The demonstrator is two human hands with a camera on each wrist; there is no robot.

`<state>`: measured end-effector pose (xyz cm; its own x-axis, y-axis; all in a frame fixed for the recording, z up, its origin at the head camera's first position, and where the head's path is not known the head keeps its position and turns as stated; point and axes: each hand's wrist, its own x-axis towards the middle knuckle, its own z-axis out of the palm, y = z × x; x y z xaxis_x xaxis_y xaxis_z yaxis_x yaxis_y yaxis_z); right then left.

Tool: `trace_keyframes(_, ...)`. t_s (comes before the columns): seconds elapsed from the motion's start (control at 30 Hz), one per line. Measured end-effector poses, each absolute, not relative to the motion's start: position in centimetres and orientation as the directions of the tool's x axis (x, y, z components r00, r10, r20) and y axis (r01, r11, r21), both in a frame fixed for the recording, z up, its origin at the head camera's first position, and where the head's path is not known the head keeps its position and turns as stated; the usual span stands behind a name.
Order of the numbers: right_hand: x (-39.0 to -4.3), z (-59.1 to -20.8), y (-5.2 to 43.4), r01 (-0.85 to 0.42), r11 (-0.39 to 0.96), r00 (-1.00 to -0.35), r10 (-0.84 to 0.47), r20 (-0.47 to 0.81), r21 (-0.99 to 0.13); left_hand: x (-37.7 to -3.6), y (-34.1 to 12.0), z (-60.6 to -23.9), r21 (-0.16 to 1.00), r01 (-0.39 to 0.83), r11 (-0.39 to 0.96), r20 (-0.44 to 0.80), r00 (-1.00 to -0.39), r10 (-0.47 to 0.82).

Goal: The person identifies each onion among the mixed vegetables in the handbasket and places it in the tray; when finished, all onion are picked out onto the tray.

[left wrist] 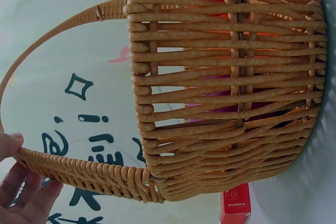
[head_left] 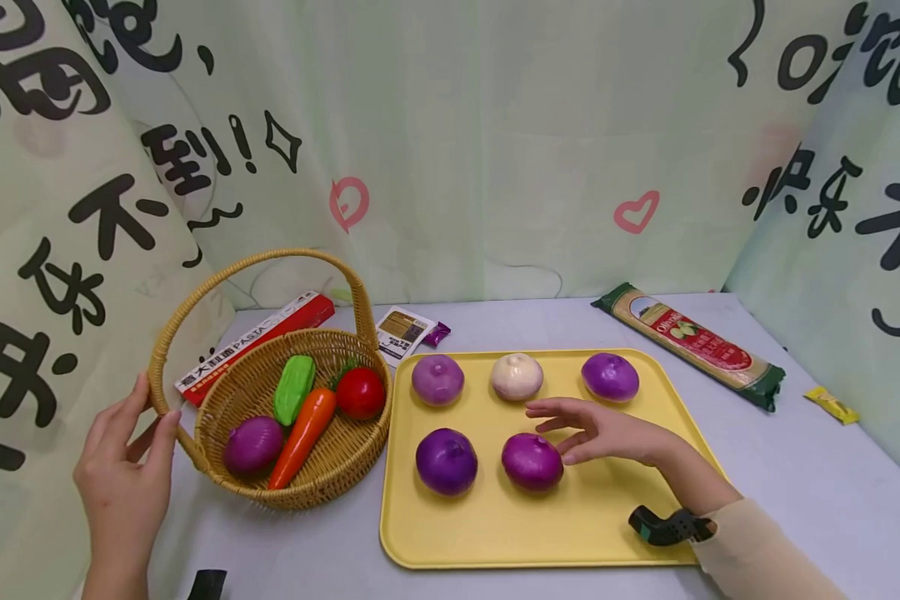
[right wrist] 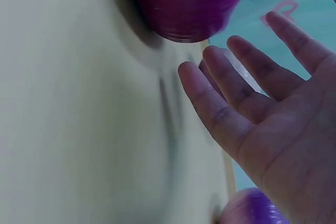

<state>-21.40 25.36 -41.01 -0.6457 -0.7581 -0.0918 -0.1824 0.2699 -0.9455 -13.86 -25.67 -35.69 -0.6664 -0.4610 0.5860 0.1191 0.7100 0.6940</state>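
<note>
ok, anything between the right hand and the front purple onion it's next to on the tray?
Nothing visible. The right hand is open, fingers straight, just beside the front purple onion on the yellow tray; the gap holds only bare tray. The left hand holds the basket handle.

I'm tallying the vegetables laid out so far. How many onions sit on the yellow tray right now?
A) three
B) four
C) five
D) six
C: the yellow tray holds three onions in its back row, two purple and one white, plus two purple ones in front, the right hand beside the nearer one.
</note>
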Motion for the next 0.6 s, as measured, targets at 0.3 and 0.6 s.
trace_keyframes(0.3,-22.6,-37.9,25.5,-0.266,0.345,-0.679,-0.73,-0.079,-0.9,-13.8,-25.7,-35.5,0.688,0.119,0.716,0.592,-0.663,-0.459)
trace_keyframes(0.6,-23.6,-35.3,25.2,-0.311,0.377,-0.688,-0.722,-0.067,-0.872,-13.9,-25.7,-35.7,0.684,0.125,0.718,0.595,-0.665,-0.451)
